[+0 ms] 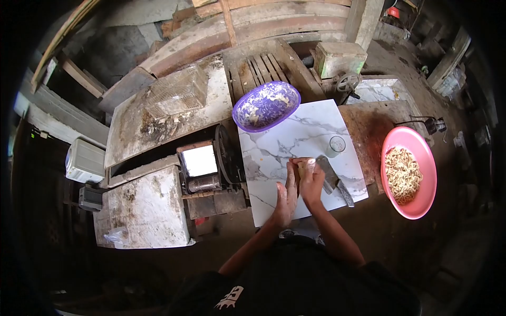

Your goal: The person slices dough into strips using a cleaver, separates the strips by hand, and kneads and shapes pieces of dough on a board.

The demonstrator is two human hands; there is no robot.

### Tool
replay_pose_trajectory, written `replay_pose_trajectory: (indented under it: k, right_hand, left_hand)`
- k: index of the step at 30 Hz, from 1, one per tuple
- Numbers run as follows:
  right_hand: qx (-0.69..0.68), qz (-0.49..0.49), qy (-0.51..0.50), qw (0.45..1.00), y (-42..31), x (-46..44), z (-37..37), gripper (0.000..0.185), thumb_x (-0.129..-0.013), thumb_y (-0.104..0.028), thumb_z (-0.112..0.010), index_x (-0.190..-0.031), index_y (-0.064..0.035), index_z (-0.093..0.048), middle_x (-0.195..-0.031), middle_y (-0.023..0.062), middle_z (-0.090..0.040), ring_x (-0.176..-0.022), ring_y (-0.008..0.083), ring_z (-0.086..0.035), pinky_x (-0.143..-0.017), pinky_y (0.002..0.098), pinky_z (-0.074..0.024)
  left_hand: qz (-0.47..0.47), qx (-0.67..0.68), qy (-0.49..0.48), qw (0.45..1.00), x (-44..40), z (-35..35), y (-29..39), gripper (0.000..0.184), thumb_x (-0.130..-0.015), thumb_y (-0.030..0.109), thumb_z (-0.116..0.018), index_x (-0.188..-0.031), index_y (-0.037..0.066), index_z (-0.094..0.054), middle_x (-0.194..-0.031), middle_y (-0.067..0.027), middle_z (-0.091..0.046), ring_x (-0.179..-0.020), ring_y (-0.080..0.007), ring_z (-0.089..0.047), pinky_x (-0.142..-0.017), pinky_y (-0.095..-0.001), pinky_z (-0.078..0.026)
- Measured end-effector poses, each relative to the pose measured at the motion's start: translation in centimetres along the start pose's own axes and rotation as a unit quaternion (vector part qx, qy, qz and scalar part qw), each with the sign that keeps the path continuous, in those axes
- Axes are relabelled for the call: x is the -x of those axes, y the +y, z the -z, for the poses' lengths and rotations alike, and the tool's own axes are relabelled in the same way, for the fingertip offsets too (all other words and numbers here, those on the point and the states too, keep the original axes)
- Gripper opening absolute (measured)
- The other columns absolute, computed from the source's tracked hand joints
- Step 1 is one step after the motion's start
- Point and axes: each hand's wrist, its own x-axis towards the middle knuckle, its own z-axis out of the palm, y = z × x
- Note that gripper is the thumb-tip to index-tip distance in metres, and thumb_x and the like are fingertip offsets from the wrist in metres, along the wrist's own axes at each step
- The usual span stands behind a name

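Note:
Both hands meet over the marble-patterned board (274, 152). My left hand (286, 197) is upright, with its palm turned toward my right hand (312, 181). A small pale lump, perhaps dough (301, 169), shows between them near the fingertips, and my right fingers curl over it. Just right of my right hand lies a wide-bladed knife (329, 174), its dark handle toward the front edge. A glass (336, 145) stands behind the knife. The purple basin (266, 105), smeared with pale dough, sits at the board's back edge.
A pink basin (421, 174) with many pale twisted pieces is at the right. Left of the board stands a machine with a wheel (224, 152). A wire rack (176, 92) lies on a stained white slab. A box (340, 59) and a handwheel (348, 82) are behind.

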Motion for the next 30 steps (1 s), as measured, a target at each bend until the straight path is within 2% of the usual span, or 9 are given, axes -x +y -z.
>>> replay_pose_trajectory:
  k: [7, 10, 14, 15, 16, 19, 24, 27, 30]
  right_hand:
    - [-0.243, -0.165, 0.152, 0.944, -3.5, -3.5, 1.4, 0.062, -0.097, -0.061, -0.036, -0.071, -0.0058, -0.048, -0.054, 0.0071, -0.049, -0.039, 0.0195, -0.047, -0.036, 0.0319, -0.0395]
    - [-0.400, -0.204, 0.040, 0.893, -3.7, -4.4, 3.3, 0.061, -0.095, -0.066, -0.036, -0.072, -0.0109, -0.048, -0.050, 0.0023, -0.039, -0.036, 0.0174, -0.037, -0.036, 0.0285, -0.0326]
    - [-0.423, -0.259, 0.028, 0.868, -4.8, -4.0, 2.8, 0.068, -0.085, -0.079, -0.037, -0.083, -0.0125, -0.052, -0.067, 0.0011, -0.050, -0.058, 0.0167, -0.051, -0.050, 0.0296, -0.0426]
    - [-0.416, -0.243, -0.033, 0.876, -4.8, -3.6, 3.3, 0.089, -0.081, -0.085, -0.029, -0.107, -0.0049, -0.057, -0.098, 0.0087, -0.062, -0.091, 0.0214, -0.060, -0.082, 0.0337, -0.0479]
    - [-0.415, -0.244, -0.034, 0.876, -4.7, -3.2, 3.4, 0.089, -0.081, -0.085, -0.029, -0.107, -0.0049, -0.057, -0.098, 0.0087, -0.062, -0.091, 0.0214, -0.060, -0.082, 0.0337, -0.0479]
    - [-0.379, -0.214, -0.236, 0.869, -5.8, -2.2, 3.6, 0.117, -0.079, -0.086, -0.002, -0.144, 0.0076, -0.031, -0.144, 0.0235, -0.042, -0.137, 0.0295, -0.034, -0.116, 0.0396, -0.0117]
    - [-0.181, -0.174, -0.286, 0.925, -5.7, -0.8, 4.5, 0.101, -0.090, -0.076, -0.009, -0.143, 0.0058, -0.036, -0.143, 0.0195, -0.044, -0.137, 0.0272, -0.034, -0.115, 0.0397, -0.0169]
    - [-0.081, -0.061, -0.056, 0.993, -5.2, -1.0, 3.9, 0.067, -0.102, -0.053, -0.026, -0.133, 0.0010, -0.052, -0.119, 0.0138, -0.060, -0.113, 0.0208, -0.053, -0.099, 0.0361, -0.0402]
    - [-0.117, 0.000, -0.156, 0.981, -5.3, -1.2, 3.3, 0.065, -0.104, -0.050, -0.023, -0.130, 0.0009, -0.054, -0.113, 0.0133, -0.061, -0.107, 0.0195, -0.055, -0.097, 0.0353, -0.0404]
  left_hand:
    - [-0.031, -0.056, 0.046, 0.997, 1.1, 0.0, 0.3, 0.083, -0.097, 0.062, -0.018, -0.152, 0.002, -0.004, -0.159, -0.0168, -0.006, -0.148, -0.0277, -0.004, -0.118, -0.0425, -0.005]
    - [-0.003, -0.037, 0.080, 0.996, 0.1, 0.9, 0.8, 0.076, -0.100, 0.056, -0.024, -0.151, 0.001, -0.009, -0.158, -0.0187, -0.011, -0.147, -0.0291, -0.009, -0.118, -0.0427, -0.009]
    - [-0.004, -0.023, 0.077, 0.997, -1.8, 1.0, 1.1, 0.072, -0.102, 0.051, -0.028, -0.151, 0.001, -0.013, -0.156, -0.0186, -0.018, -0.145, -0.0288, -0.019, -0.117, -0.0423, -0.016]
    - [-0.007, -0.012, 0.075, 0.997, -2.3, 1.0, 1.2, 0.072, -0.102, 0.052, -0.029, -0.151, 0.001, -0.014, -0.155, -0.0173, -0.021, -0.143, -0.0275, -0.024, -0.115, -0.0418, -0.021]
    - [-0.008, -0.012, 0.077, 0.997, -2.8, 1.1, 1.4, 0.072, -0.102, 0.052, -0.029, -0.151, 0.001, -0.014, -0.155, -0.0173, -0.021, -0.143, -0.0275, -0.024, -0.115, -0.0418, -0.021]
    - [-0.010, 0.062, 0.084, 0.995, -3.9, 1.6, 1.7, 0.070, -0.101, 0.045, -0.043, -0.149, 0.000, -0.019, -0.147, -0.0150, -0.033, -0.134, -0.0234, -0.037, -0.109, -0.0368, -0.032]
    - [-0.055, -0.199, 0.112, 0.972, -3.9, 2.7, 1.1, 0.051, -0.090, 0.023, -0.070, -0.130, 0.000, -0.047, -0.123, -0.0110, -0.058, -0.106, -0.0163, -0.057, -0.089, -0.0261, -0.046]
    - [-0.111, -0.397, 0.124, 0.903, -3.5, 1.8, 2.7, 0.032, -0.092, 0.024, -0.066, -0.111, -0.001, -0.061, -0.090, -0.0065, -0.066, -0.077, -0.0080, -0.059, -0.065, -0.0227, -0.047]
    - [-0.027, -0.384, 0.102, 0.917, -3.4, 1.3, 2.7, 0.025, -0.091, 0.023, -0.067, -0.092, -0.002, -0.066, -0.065, -0.0109, -0.064, -0.057, -0.0181, -0.062, -0.058, -0.0307, -0.049]
